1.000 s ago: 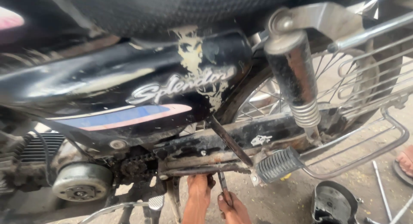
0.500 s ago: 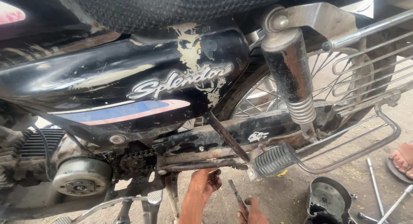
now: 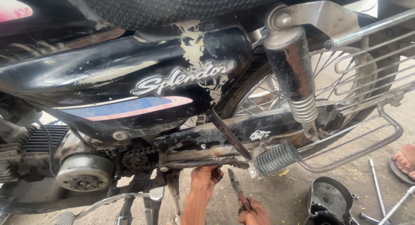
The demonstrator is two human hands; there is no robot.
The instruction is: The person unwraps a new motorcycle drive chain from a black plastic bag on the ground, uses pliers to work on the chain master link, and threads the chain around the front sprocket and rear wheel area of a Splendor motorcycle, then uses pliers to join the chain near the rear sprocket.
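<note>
Metal pliers (image 3: 237,187) in right hand (image 3: 254,212), black cover (image 3: 328,199) nearby

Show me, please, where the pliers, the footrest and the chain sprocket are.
pliers (image 3: 237,187), head view, on the metal jaws above the right hand.
footrest (image 3: 275,158), head view, on its ribbed rubber sleeve.
chain sprocket (image 3: 135,158), head view, on the exposed chain.

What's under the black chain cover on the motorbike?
Under the chain cover a left hand reaches up to a rusty bar. The right hand holds pliers. The cover hides most of the chain.
</note>
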